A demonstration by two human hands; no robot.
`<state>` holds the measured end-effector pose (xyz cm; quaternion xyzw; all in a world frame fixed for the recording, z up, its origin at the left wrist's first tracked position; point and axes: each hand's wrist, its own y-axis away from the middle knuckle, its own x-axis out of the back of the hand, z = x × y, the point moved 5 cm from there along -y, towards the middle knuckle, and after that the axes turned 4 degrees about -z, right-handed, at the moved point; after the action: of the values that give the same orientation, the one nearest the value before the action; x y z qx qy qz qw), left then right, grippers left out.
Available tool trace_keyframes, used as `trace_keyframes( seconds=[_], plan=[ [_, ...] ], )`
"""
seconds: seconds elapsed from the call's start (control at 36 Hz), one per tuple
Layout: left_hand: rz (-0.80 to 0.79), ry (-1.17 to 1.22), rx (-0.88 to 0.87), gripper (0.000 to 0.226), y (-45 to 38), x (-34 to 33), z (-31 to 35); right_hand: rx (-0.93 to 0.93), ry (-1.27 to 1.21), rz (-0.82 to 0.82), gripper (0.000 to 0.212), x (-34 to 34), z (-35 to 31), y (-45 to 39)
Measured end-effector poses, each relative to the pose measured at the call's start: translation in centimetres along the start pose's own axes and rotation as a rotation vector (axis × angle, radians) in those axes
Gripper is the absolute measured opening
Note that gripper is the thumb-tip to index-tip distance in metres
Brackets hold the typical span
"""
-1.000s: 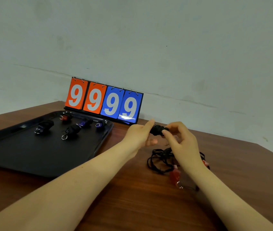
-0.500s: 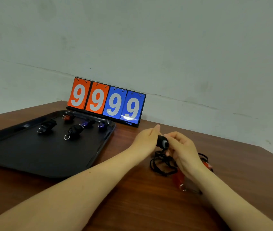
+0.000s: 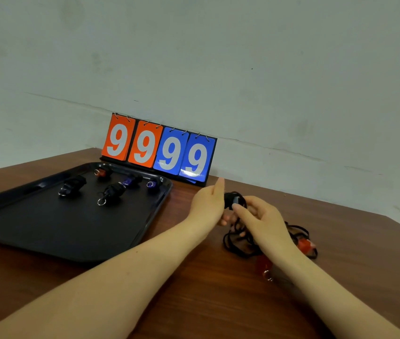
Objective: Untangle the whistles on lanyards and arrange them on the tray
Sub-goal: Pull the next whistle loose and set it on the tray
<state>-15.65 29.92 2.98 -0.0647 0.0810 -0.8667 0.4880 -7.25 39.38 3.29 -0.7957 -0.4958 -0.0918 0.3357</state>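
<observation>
Both hands working at a black whistle (image 3: 232, 201) over the wooden table (image 3: 194, 289) — left hand (image 3: 207, 204) holding it from the left side with a finger sticking up, right hand (image 3: 261, 220) pinching at it with fingertips (image 3: 236, 207) from the right. Black lanyard cords (image 3: 239, 243) trailing down from it into a tangled pile under the right wrist, with two red whistles (image 3: 305, 244) poking out of the heap. Sitting off to the left: a black tray (image 3: 47, 231) carrying five bundled whistles (image 3: 113, 192) near its far end. Standing behind the tray, against the wall — a flip scoreboard (image 3: 159, 150) showing 9 9 9 9, two orange cards and two blue.
</observation>
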Motion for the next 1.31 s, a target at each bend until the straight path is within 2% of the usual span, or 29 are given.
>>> trace_keyframes(
  seconds=[0.06,0.17,0.28,0.42,0.56,0.67,0.83,1.0,1.08,1.19,1.31],
  plan=[
    [-0.055,-0.088,-0.055,0.042,0.3,-0.3,0.5,-0.003,-0.014,0.034,0.013,0.4,0.0,0.0],
    [-0.171,-0.104,-0.094,0.036,0.5,-1.2,0.8,-0.038,-0.023,0.065,0.016,1.3,0.4,-0.2],
    [-0.203,-0.04,-0.107,0.023,0.4,-1.1,0.7,-0.03,0.005,0.057,0.02,1.6,0.5,-0.3],
    [-0.161,-0.037,-0.092,0.025,0.0,0.0,0.9,0.02,0.101,0.057,0.034,1.8,0.0,-0.4],
    [-0.22,-0.132,-0.057,0.026,0.0,0.0,0.8,-0.028,-0.034,0.131,0.032,3.3,0.6,-1.1],
    [-0.34,-0.043,-0.054,0.027,0.5,-1.2,1.3,-0.047,-0.081,0.135,0.032,3.7,0.8,-1.0],
    [-0.408,0.056,-0.046,0.034,1.5,-2.1,1.8,-0.03,-0.037,0.117,0.036,2.9,0.8,-1.1],
    [-0.394,0.116,0.039,0.04,1.3,-2.3,1.3,-0.029,-0.043,0.15,0.034,3.1,1.0,-1.1],
    [-0.38,0.189,0.035,0.039,1.2,-2.4,1.3,-0.08,-0.046,0.072,0.034,2.8,1.2,-1.0],
    [-0.354,0.45,0.095,0.032,0.8,-2.0,1.1,-0.033,0.146,-0.07,0.03,1.3,1.1,-0.7],
    [-0.282,0.502,0.155,0.033,0.3,-1.3,0.4,0.104,0.335,-0.1,0.029,0.5,0.7,-0.7]
  ],
)
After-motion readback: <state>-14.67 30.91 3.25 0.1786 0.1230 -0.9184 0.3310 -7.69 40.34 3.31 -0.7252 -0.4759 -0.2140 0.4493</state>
